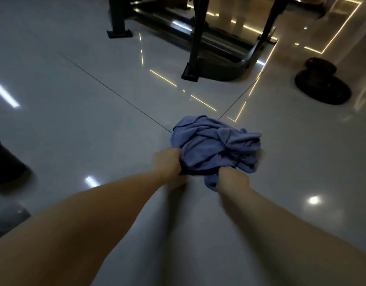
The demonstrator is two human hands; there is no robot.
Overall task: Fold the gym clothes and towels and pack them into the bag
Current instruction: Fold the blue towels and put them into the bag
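A crumpled blue towel [216, 144] is bunched in a heap over the glossy tiled floor, in the middle of the head view. My left hand [167, 163] grips its near left edge with curled fingers. My right hand [232, 179] grips the near right edge, where a loose blue corner hangs down by the wrist. A strip of dark fabric [190, 172] shows under the towel between my hands; what it is cannot be told. Both forearms reach forward from the bottom of the frame. No bag is recognisable in view.
A black gym machine frame [198, 38] stands on the floor ahead. Two dark weight plates [322, 87] lie at the right. A dark object [6, 162] and a pale grey thing [6, 219] sit at the left edge. Ceiling lights reflect off the floor tiles.
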